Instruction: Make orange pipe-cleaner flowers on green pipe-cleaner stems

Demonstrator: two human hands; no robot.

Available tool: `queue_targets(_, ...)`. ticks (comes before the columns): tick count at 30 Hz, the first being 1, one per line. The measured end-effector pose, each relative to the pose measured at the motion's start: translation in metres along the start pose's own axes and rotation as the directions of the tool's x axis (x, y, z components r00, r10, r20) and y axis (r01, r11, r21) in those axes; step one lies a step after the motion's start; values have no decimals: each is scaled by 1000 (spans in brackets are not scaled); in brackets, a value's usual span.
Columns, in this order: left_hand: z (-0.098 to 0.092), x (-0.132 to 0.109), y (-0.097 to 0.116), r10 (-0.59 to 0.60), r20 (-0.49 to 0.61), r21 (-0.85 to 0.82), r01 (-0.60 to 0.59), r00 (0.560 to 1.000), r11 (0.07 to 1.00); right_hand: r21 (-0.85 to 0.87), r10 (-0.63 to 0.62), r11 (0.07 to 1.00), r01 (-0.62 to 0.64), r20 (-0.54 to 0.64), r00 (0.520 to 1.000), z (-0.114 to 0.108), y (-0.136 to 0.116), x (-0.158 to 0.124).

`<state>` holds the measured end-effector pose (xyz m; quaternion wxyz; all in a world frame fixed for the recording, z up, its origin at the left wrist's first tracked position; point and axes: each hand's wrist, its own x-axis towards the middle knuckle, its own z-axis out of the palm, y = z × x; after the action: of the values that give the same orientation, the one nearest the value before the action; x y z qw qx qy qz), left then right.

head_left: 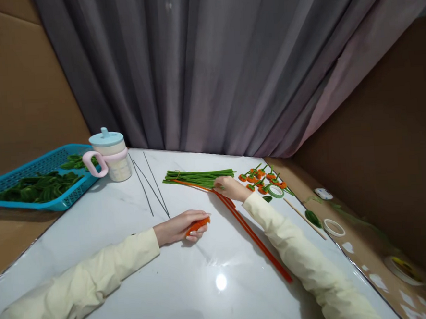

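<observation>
My left hand [179, 227] rests on the white table [141, 279] with its fingers closed round a small orange fuzzy piece [198, 224]. My right hand [231, 187] reaches farther back, fingers pinched on the near end of a bundle of green pipe-cleaner stems [196, 177]. Long orange stems [256, 238] run from under that hand toward the near right. A cluster of small orange flowers with green stems [261, 178] lies just right of my right hand.
A blue basket of green leaves [37, 182] sits at the far left, beside a lidded cup with a pink handle [111, 153]. Two thin wires [149, 182] lie mid-table. Green tape roll [275, 191], wooden stick [305, 219], white tape ring [334, 227] lie right. Grey curtain behind.
</observation>
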<state>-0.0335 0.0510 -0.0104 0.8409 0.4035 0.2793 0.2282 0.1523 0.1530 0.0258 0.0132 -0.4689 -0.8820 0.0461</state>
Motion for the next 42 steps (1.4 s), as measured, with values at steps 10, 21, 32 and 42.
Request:
queue_targets(10,-3,0,2,-25,17,-39,26,1000,999,81,-20,996,20,-2,1000,16,-15,58)
queue_targets(21,-3,3,7,-147,-12,-230,140,989,963,327,-1,945,19,-55,998,40,-11,65)
queue_targets(32,35,-27,44,-210,-195,-256,157,958,954,492,83,860,134,-393,916,7,-8,59)
queue_targets(42,57,-53,58,-223,70,-212,233,972,949,422,185,779,465,-861,473,-105,-16,-25)
